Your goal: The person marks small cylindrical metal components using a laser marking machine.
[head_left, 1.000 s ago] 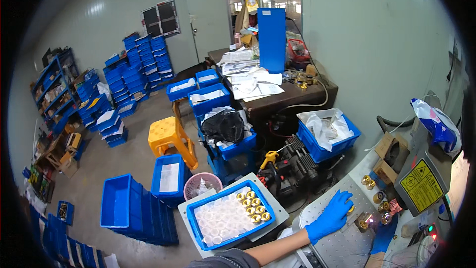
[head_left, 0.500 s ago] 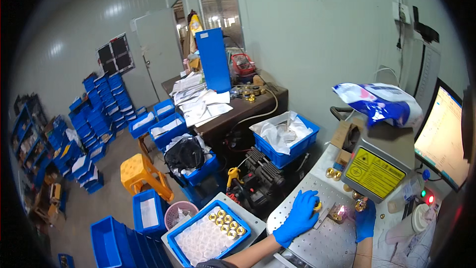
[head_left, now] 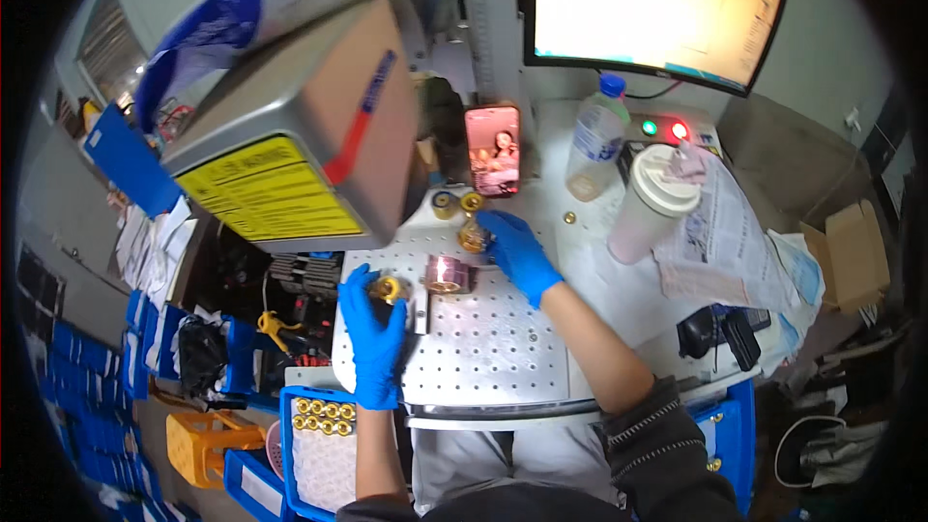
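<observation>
- The perforated plate (head_left: 483,358) lies in front of the person, and both gloved hands are at it.
- The left hand (head_left: 373,343) is over the left part of the plate; its thumb and fingers are closed around a gold ring (head_left: 388,289).
- The right hand (head_left: 522,253) is at the far side of the plate. Its bent fingers touch a brass fitting (head_left: 472,236); if they grip it firmly, I cannot tell.
- Between the hands, a shiny cylinder (head_left: 448,275) lies on the plate, beside a metal bar (head_left: 420,310).
- Beyond the plate stands a phone (head_left: 494,150).
- To the plate's right is a lidded cup (head_left: 657,203).
- Below the plate's left edge, a blue tray (head_left: 287,454) holds gold pieces (head_left: 324,416).
</observation>
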Action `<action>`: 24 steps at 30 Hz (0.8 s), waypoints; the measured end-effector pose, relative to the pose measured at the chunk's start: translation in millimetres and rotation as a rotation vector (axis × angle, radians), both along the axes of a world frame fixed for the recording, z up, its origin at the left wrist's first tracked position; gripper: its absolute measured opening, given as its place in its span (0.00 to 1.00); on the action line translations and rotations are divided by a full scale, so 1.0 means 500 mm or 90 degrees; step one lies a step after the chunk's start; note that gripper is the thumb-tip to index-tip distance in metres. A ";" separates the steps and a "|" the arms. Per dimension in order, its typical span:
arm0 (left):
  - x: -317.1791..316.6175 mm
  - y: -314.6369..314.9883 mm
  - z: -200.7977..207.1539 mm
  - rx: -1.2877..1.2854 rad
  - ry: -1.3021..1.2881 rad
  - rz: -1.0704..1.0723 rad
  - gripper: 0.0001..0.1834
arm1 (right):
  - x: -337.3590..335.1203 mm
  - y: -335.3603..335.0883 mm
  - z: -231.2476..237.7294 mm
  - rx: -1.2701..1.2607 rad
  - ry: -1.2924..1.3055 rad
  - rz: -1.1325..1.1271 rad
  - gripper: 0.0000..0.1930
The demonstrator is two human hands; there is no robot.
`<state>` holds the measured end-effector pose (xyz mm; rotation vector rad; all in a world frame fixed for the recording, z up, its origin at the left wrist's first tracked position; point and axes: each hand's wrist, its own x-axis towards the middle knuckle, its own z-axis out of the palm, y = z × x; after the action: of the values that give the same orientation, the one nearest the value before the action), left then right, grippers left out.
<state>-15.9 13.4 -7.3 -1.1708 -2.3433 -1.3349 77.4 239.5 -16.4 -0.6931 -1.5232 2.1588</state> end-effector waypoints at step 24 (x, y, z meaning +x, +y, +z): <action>0.018 0.001 0.008 0.051 -0.021 -0.041 0.21 | 0.013 0.016 -0.018 0.010 0.077 0.010 0.14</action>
<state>-6.9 13.8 -3.2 -1.2196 -2.2698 -1.4666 83.7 247.7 -25.7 -0.5369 -1.4863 2.1555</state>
